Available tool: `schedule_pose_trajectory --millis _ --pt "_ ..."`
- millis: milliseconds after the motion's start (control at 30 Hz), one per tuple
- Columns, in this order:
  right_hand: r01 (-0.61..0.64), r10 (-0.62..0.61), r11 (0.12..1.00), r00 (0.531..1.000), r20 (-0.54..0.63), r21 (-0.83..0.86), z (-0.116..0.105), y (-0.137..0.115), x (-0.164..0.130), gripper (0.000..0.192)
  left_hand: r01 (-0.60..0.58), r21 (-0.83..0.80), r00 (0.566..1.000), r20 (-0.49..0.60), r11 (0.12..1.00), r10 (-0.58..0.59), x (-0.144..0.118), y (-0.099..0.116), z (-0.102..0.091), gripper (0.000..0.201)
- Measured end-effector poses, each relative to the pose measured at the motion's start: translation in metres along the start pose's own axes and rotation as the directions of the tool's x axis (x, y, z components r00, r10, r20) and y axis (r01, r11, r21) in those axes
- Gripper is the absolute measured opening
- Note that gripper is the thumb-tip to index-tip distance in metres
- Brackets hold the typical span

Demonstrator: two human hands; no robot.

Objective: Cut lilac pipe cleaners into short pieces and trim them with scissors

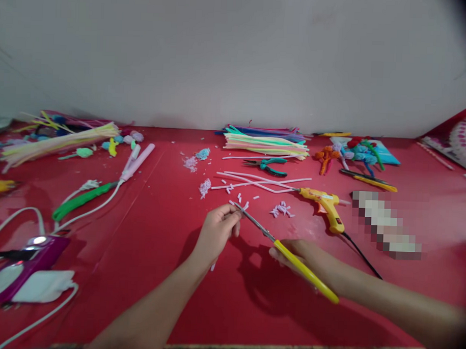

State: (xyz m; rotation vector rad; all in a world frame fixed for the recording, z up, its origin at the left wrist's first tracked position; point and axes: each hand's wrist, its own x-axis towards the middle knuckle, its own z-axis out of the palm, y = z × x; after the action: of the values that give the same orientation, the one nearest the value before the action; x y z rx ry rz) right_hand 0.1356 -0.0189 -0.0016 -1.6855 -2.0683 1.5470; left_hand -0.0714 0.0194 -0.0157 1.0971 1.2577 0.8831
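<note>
L hand [217, 230] nearest — fingers pinched on a small pale piece, touching the scissors' [287, 253] tip over the table [156, 273]. R hand [299, 255] — fingers wrapped on yellow handles, blades nearly shut. Open red surface front-left; glue gun [325, 204] just beyond, cut bits [281, 210] near.

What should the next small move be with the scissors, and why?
Probably close the scissors to snip the short pale piece pinched in the left hand. The blade tips sit right at that piece by the fingertips, the right hand grips the yellow handles, and similar cut bits lie scattered on the red table nearby.
</note>
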Motion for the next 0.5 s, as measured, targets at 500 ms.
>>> schedule_pose_trajectory --millis 500 --pt "-0.050 0.050 0.999 0.996 0.071 -0.001 -0.007 -0.011 -0.003 0.041 0.044 -0.060 0.998 0.040 0.997 -0.042 0.002 0.001 0.000 0.016"
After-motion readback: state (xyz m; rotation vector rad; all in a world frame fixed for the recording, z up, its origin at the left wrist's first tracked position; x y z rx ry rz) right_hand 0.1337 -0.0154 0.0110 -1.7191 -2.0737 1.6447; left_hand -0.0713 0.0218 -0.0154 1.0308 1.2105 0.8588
